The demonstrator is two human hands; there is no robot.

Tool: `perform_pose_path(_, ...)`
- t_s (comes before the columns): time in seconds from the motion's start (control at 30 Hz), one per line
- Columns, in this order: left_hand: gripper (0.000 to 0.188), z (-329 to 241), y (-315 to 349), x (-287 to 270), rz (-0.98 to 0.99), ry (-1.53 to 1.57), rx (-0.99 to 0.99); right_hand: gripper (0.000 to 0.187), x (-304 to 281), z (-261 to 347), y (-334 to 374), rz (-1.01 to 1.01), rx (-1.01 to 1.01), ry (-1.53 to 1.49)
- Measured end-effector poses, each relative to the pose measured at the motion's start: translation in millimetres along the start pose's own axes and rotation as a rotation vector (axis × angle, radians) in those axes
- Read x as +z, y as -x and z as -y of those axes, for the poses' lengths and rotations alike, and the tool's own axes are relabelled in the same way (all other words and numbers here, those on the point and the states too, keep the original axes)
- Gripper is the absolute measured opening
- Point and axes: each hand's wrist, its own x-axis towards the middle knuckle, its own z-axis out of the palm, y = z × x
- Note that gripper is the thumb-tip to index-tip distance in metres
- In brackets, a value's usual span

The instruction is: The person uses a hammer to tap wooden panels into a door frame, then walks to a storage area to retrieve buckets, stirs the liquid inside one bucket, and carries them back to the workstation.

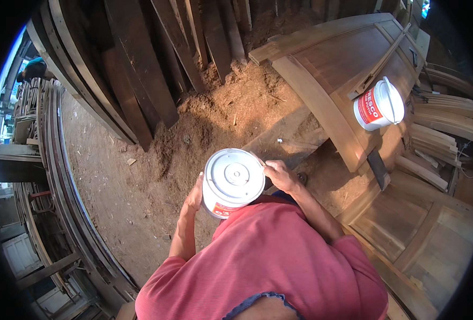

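Note:
A white plastic bucket (pixel 235 177) with a red label is held in front of my body. Its flat, ringed round end faces up; whether that is the lid or the base I cannot tell. My left hand (pixel 195 194) presses along the bucket's left side, its fingers partly hidden. At the right rim, the bent fingers of my right hand (pixel 281 175) grip the edge. A thin brownish shape by those fingertips is too small to make out.
A second white bucket (pixel 380 105) with a handle stands on a wooden door panel (pixel 332 64) at the right. Leaning planks (pixel 140 69) line the back left above sawdust (pixel 236 101). Another panelled door (pixel 412 229) lies at the lower right, near stacked wood strips (pixel 434 136).

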Motion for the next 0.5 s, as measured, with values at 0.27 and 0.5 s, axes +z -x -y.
perform_pose_path(0.27, 0.042, 1.4, 16.5, -39.8, -0.358, 0.422, 0.14, 0.024, -42.9, -9.5, 0.1, -0.104, 0.169, -0.962)
perform_pose_path(0.5, 0.037, -56.5, 54.8, -72.9, -0.462, 0.146, 0.372, 0.022, -104.3, -36.8, -3.1, -0.306, 0.259, -0.611)
